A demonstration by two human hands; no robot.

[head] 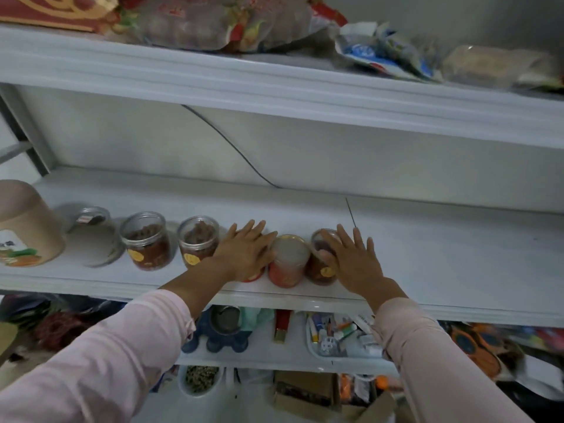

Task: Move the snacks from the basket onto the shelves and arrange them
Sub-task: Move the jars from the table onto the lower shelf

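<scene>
Here the red can (288, 265) and a clear snack jar (320, 271) stand touching near the middle shelf's (427, 254) front edge. The left grip (244, 254), released with straight fingers, presses the can; the right grip (354, 261), also released, presses the jar.

Both arms are extended forward, and pink sleeves (106, 361) are worn down to the wrists. Left arm (189, 285) is seen entering from 7 o'clock, angled toward 1 o'clock. Left hand (244, 254) is held palm down, fingers (254, 228) straight and slightly spread. Right arm (393, 294) is seen entering from 5 o'clock, angled toward 11 o'clock. Right hand (354, 264) is held flat, fingers (357, 239) straight and pointed to 12 o'clock, thumb (326, 256) stuck out toward 9 o'clock. Hands are set level and apart.
</scene>
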